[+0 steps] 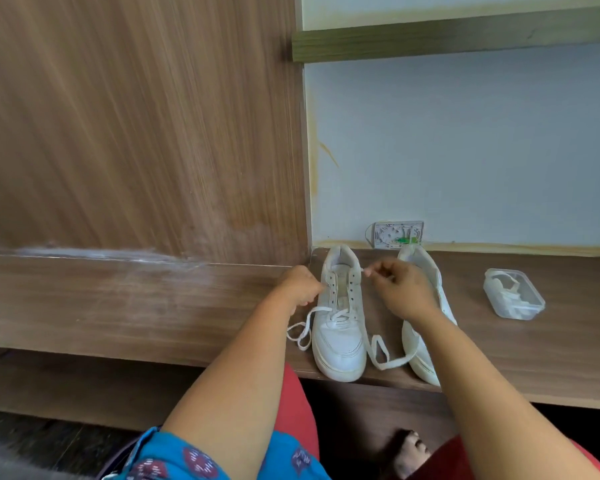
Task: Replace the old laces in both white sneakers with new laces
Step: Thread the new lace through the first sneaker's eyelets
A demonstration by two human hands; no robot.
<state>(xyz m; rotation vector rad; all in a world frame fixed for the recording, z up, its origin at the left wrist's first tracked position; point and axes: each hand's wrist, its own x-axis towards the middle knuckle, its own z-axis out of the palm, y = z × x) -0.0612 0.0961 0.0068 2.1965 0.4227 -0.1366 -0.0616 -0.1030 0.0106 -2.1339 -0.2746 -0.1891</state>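
On the sneaker (pixel 340 327), seemingly unbranded.

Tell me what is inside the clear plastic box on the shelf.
The box holds white laces, loosely bundled and seen through its clear walls. How many there are cannot be told, and anything beneath them is covered.
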